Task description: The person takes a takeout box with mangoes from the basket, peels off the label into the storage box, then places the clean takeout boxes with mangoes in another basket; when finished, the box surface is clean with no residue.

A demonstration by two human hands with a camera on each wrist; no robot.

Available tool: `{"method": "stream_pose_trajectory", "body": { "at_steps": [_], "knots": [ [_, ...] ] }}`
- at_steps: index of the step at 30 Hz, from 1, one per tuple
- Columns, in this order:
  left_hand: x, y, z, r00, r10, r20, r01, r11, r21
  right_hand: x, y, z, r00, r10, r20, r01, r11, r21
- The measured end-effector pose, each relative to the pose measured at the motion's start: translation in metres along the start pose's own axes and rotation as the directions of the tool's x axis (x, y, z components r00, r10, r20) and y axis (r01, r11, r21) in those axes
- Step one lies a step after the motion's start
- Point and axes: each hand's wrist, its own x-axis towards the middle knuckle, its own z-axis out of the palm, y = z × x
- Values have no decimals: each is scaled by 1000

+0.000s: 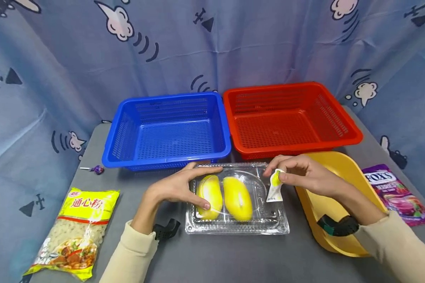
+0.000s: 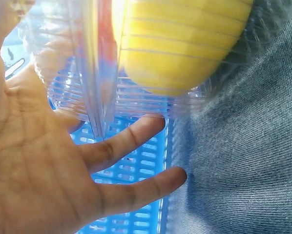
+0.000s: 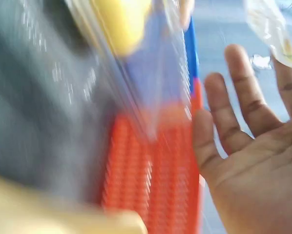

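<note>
A clear plastic clamshell box (image 1: 262, 226) lies on the table with its lid down, holding two yellow mango-like fruits (image 1: 237, 198). My left hand (image 1: 178, 186) rests on the box's left side, thumb across the lid and index finger along the back. Its last two fingers stretch out straight in the left wrist view. Over the box's right end, my right hand (image 1: 306, 177) pinches a small white wrapped packet (image 1: 275, 186) with a yellow-green print between thumb and fingers. The other fingers (image 3: 248, 92) of that hand are spread in the right wrist view.
Behind the box stand a blue basket (image 1: 166, 159) and a red basket (image 1: 297, 148). A yellow bin (image 1: 322, 232) sits under the right forearm, beside a purple candy bag (image 1: 398, 192). On the left lie a bag of pasta (image 1: 79, 232) and a lollipop (image 1: 98, 169).
</note>
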Motion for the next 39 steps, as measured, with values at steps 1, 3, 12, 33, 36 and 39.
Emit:
{"method": "stream_pose_trajectory", "body": {
  "at_steps": [1,3,12,33,36,39],
  "knots": [
    [-1,-1,0,1000,-5,0,5,1000,-3,-2,-3,-5,1000,-3,3,3,1000,-26],
    [-2,-2,0,1000,-10,-2,10,1000,-9,-8,-8,-17,1000,17,5,-17,996,-90],
    [-1,-1,2,1000,12,5,-12,1000,-11,-48,-3,-68,976,210,-65,-220,924,-313],
    [-3,1,1,1000,20,-5,-20,1000,-3,-87,59,-72,826,556,-90,-556,778,-293],
    [-3,2,1,1000,21,-4,-21,1000,-2,-89,64,-67,836,535,-126,-543,771,-334],
    [-3,4,1,1000,22,0,-22,1000,0,-89,66,-62,839,518,-167,-538,742,-399]
  ]
}}
